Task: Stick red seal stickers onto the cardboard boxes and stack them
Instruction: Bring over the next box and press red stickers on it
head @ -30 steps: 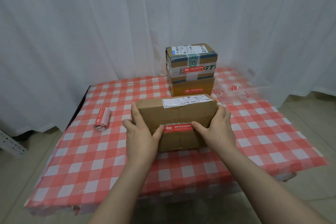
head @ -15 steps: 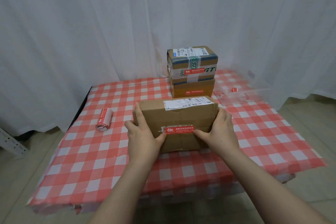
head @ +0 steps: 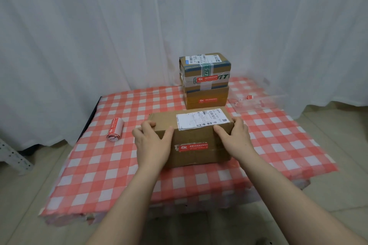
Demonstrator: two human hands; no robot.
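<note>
Creased brown cardboard box, glossy red seal sticker on its front, sits between our left hand and right hand, both gripping its ends.

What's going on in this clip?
A person grips a large cardboard box at both ends, with the left hand and right hand. A red seal sticker is already on its front. Behind it stand two stacked boxes, each stickered. The sticker roll lies on the tablecloth to the left.
</note>
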